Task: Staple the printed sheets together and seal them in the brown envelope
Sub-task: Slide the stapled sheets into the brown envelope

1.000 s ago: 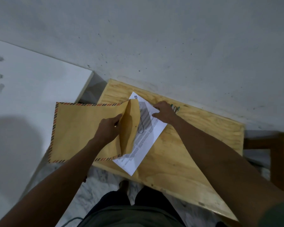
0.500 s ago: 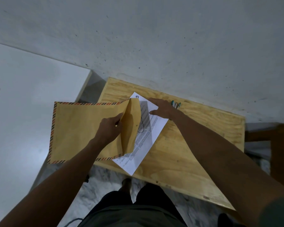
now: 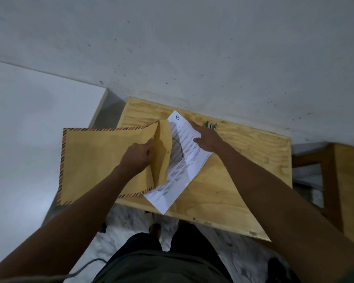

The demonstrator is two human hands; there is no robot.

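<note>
Fingers of left hand (image 3: 138, 155) pinch brown envelope (image 3: 102, 160) flap open; right hand (image 3: 205, 137) lies flat, unclenched, on printed sheets (image 3: 184, 160) atop plywood table (image 3: 243, 170). Insertion step; next, slide sheets into the mouth.

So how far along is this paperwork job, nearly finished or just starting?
About midway, it seems. Whether the sheets are stapled cannot be told; the small stapler lies set aside on the wooden table. In hand: the left hand holds the brown envelope open by its flap while the right hand presses on the printed sheets. Left: sliding them fully inside and sealing.
</note>
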